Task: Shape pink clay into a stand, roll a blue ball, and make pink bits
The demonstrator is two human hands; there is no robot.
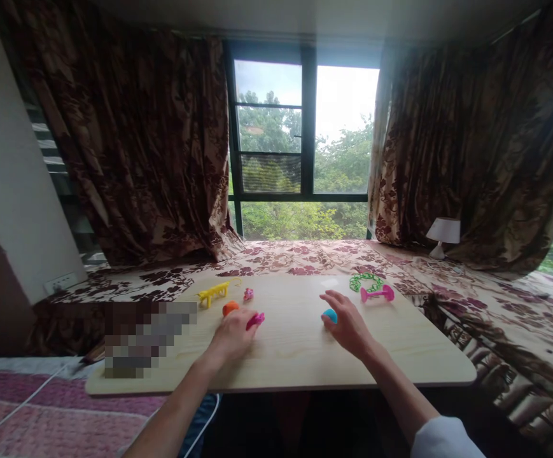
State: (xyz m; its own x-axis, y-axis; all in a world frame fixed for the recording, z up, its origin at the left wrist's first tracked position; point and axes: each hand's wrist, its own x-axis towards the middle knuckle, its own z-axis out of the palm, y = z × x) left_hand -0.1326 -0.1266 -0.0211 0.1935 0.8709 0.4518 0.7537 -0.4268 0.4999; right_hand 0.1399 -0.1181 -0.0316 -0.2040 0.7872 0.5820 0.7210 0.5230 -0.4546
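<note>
On the pale wooden table, my left hand is closed around a small bright pink piece, whose exact kind I cannot make out. An orange ball lies just behind that hand, partly covered by it. My right hand has its fingers stretched out and spread, with a blue ball between thumb and forefinger. The thumb overlaps the ball's lower edge; whether the hand grips it is not plain. Beyond my left hand sits a small pink patterned piece.
A yellow toy with legs stands at the table's back left. At the back right are a green openwork ring and a pink dumbbell-shaped toy. A blurred-out patch covers the left side. A white lamp stands on the window ledge.
</note>
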